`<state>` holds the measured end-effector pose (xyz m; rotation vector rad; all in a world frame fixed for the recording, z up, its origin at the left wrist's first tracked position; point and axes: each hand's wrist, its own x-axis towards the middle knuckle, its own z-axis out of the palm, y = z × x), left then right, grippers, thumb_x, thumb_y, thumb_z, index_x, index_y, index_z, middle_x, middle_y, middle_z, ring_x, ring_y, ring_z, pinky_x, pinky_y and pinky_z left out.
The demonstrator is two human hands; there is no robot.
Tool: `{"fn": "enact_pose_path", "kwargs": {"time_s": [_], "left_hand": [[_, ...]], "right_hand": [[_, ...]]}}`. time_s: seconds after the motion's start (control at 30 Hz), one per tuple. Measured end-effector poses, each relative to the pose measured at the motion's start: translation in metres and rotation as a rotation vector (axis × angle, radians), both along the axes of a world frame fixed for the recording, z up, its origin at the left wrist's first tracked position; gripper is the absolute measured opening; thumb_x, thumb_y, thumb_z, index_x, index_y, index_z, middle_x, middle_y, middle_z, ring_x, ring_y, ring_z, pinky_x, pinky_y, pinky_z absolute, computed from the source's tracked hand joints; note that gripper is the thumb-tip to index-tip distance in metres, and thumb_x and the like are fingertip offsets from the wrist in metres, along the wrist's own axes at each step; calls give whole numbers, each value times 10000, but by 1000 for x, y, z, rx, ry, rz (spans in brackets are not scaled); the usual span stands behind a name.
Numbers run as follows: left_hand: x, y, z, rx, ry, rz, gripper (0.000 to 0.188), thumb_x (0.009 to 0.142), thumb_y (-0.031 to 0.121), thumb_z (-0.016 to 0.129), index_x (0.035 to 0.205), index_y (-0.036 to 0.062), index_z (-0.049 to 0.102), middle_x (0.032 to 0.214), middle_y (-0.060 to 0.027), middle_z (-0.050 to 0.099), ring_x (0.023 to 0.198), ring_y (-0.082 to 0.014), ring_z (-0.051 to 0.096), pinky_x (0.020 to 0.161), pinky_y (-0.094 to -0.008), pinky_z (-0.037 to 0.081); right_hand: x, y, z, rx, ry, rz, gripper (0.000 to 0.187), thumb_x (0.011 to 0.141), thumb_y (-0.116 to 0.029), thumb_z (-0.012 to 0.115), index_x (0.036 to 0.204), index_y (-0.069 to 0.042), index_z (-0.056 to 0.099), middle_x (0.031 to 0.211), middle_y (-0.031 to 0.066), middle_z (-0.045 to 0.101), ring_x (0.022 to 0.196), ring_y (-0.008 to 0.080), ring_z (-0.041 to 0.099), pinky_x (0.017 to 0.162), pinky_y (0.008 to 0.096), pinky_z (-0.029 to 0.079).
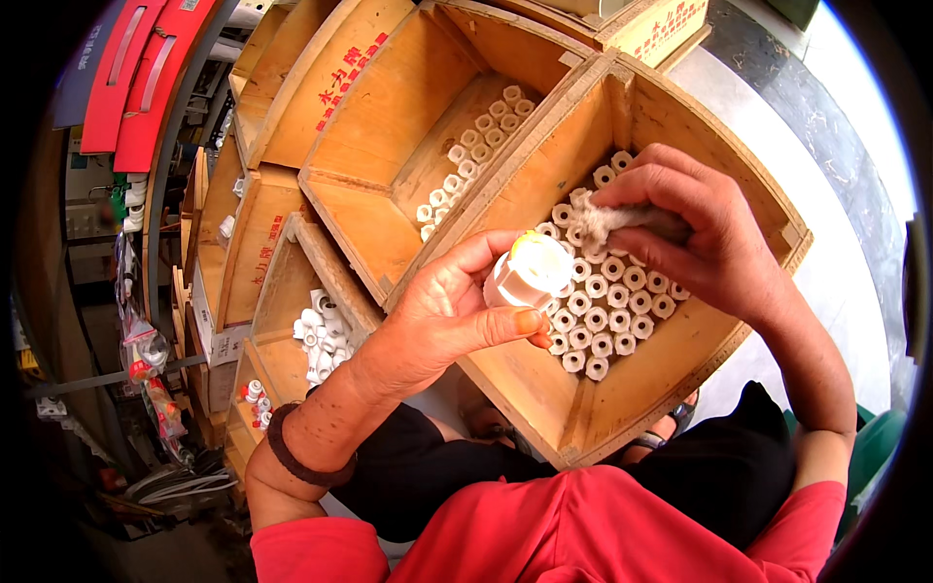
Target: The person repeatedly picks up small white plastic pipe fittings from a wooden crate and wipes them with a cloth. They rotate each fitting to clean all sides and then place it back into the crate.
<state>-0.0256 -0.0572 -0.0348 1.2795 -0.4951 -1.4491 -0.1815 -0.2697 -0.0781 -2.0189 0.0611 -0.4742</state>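
Note:
My left hand (442, 306) is closed round a white plastic pipe fitting (528, 274), with thumb and fingers on its sides. A yellowish patch shows on the fitting's upper rim. Close by on the right, my right hand (685, 219) pinches a crumpled greyish rag (607, 222), its loose end hanging toward the fitting but apart from it. Both hands are above a wooden box (525, 384) in front of me. Rows of white pipe fittings (607, 316) with round holes stand upright on its floor, partly hidden by my hands.
A second wooden box (360, 136) beyond holds more white fittings (481, 141). At the left, another wooden box (282, 340) contains loose white pipe fittings (324, 335). Shelves with red folders (136, 87) and hanging packets (146, 350) line the far left.

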Motion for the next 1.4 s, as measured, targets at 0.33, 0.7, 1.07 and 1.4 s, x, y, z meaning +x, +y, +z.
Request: {"fn": "enact_pose_path", "kwargs": {"time_s": [0.33, 0.7, 1.07, 1.4], "left_hand": [[-2, -3, -4, -39, -31, 15, 589, 899, 90, 715, 1389, -23, 410, 1171, -127, 614, 988, -212, 655, 876, -374, 553], [1, -2, -7, 13, -59, -7, 587, 911, 123, 714, 1381, -35, 401, 1159, -119, 614, 973, -203, 658, 882, -365, 547], [-5, -1, -25, -83, -214, 0, 536, 881, -3, 718, 1358, 1, 475, 1201, -64, 611, 1093, -143, 606, 941, -306, 528], [-4, -3, -10, 108, -541, -58, 536, 824, -60, 739, 1315, -3, 531, 1185, -46, 589, 1153, -150, 577, 992, -309, 489]], "right_hand": [[5, 10, 13, 69, -167, 141, 286, 840, -172, 763, 1059, -11, 675, 954, 103, 661, 896, 246, 641, 772, 341, 502], [1, -9, 1, 1, -7, 25, 286, 822, -84, 751, 1084, -12, 664, 988, 109, 644, 924, 254, 649, 800, 340, 518], [1, 27, 24, -238, -43, 95, 363, 729, -83, 798, 1069, -95, 672, 964, 78, 619, 758, 258, 674, 621, 343, 554], [-2, 0, 8, -307, -3, -36, 326, 726, 5, 761, 1034, -44, 665, 969, 111, 608, 799, 261, 683, 659, 338, 570]]}}
